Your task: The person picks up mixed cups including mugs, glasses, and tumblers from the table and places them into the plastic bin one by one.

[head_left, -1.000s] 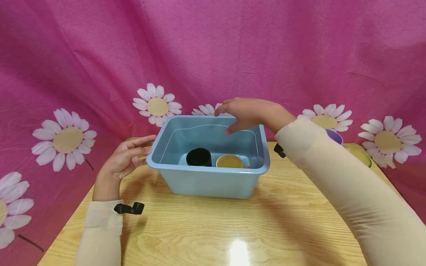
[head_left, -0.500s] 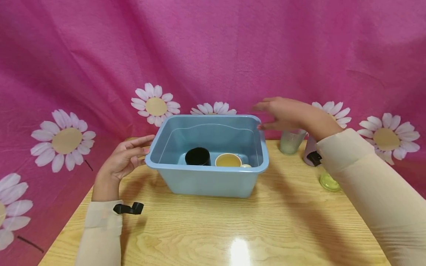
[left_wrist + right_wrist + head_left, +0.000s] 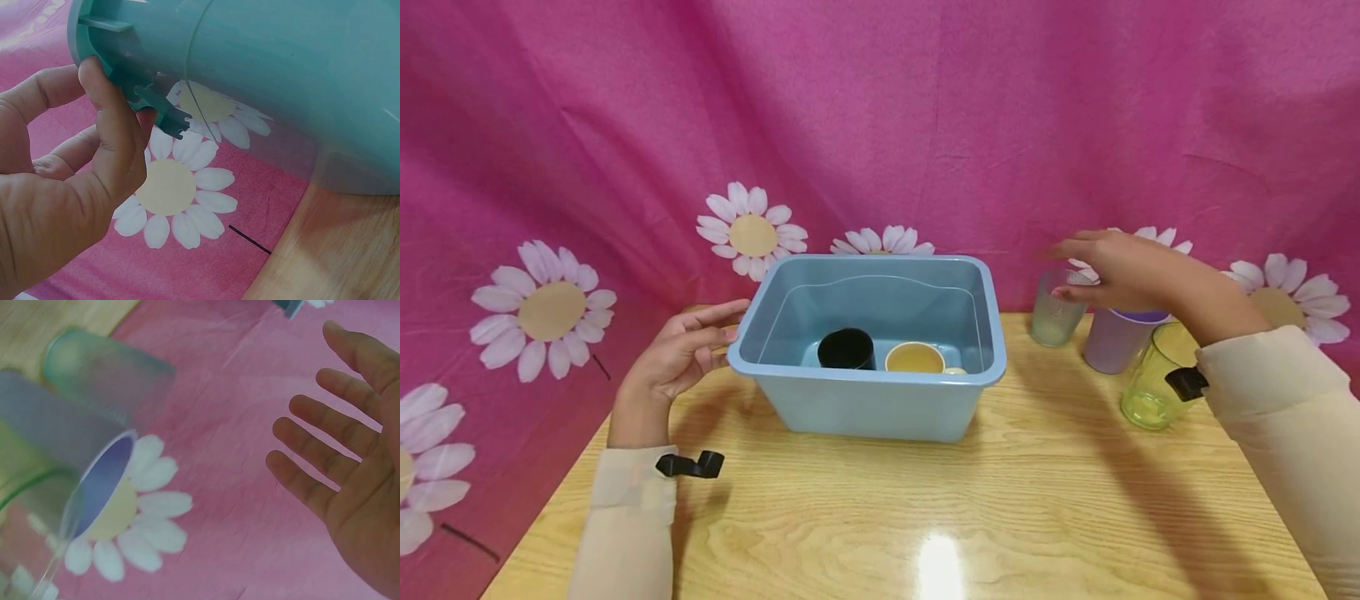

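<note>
A blue plastic tub [image 3: 865, 408] stands on the table, holding a black cup [image 3: 846, 348] and a yellow cup [image 3: 915, 357]. My left hand [image 3: 681, 354] touches the tub's left rim with its fingertips; in the left wrist view the hand [image 3: 75, 150] is at the rim's underside. My right hand [image 3: 1123, 271], empty with fingers spread, hovers above a frosted clear cup [image 3: 1056, 312] and a purple cup [image 3: 1112, 342]. The right wrist view shows that hand [image 3: 350, 437] apart from the frosted cup [image 3: 103, 375] and purple cup [image 3: 62, 425].
A yellow-green glass [image 3: 1153, 387] stands at the right, partly behind the right wrist's black mount [image 3: 1187, 383]. Behind the wooden table [image 3: 850, 517] hangs a pink cloth [image 3: 880, 125] with white flowers.
My right hand has moved right from over the tub to above the cups, bringing the cups at the right into fuller view. My left hand has stayed at the rim.
</note>
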The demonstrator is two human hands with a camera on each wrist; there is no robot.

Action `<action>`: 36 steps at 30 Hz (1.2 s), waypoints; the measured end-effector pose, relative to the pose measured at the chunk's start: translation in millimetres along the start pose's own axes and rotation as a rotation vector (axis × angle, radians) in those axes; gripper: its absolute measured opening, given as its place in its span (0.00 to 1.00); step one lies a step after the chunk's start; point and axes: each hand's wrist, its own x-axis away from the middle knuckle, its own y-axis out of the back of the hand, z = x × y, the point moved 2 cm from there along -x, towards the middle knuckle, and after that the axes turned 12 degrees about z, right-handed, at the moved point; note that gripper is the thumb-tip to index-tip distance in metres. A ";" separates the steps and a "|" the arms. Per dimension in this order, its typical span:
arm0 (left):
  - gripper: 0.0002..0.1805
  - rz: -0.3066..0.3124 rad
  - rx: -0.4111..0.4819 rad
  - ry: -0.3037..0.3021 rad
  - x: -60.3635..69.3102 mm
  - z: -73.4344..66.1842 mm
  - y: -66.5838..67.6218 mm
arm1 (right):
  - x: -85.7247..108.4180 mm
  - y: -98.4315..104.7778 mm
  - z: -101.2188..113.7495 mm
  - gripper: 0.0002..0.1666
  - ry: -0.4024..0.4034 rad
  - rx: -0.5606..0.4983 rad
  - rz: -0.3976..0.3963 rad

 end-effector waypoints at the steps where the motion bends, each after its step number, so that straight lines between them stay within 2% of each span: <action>1: 0.23 0.000 0.001 0.001 -0.2 0.2 -0.1 | 3.5 -1.6 -3.0 0.29 0.000 -0.005 -0.002; 10: 0.23 0.022 0.006 -0.012 -0.6 1.1 0.7 | 36.3 -17.6 -24.4 0.28 0.003 -0.007 -0.050; 21: 0.24 0.010 0.016 -0.006 -0.7 2.0 1.9 | 75.8 -41.5 -53.8 0.31 -0.022 0.045 -0.140; 24: 0.24 0.008 0.019 -0.010 0.1 2.5 2.2 | 85.9 -46.6 -60.0 0.32 -0.056 0.041 -0.142; 31: 0.23 0.016 0.018 -0.015 0.1 2.4 2.6 | 107.9 -56.9 -67.5 0.39 -0.222 0.051 -0.115; 36: 0.24 0.014 0.017 -0.008 -0.3 2.0 2.5 | 114.1 -68.2 -72.7 0.45 -0.164 0.064 -0.219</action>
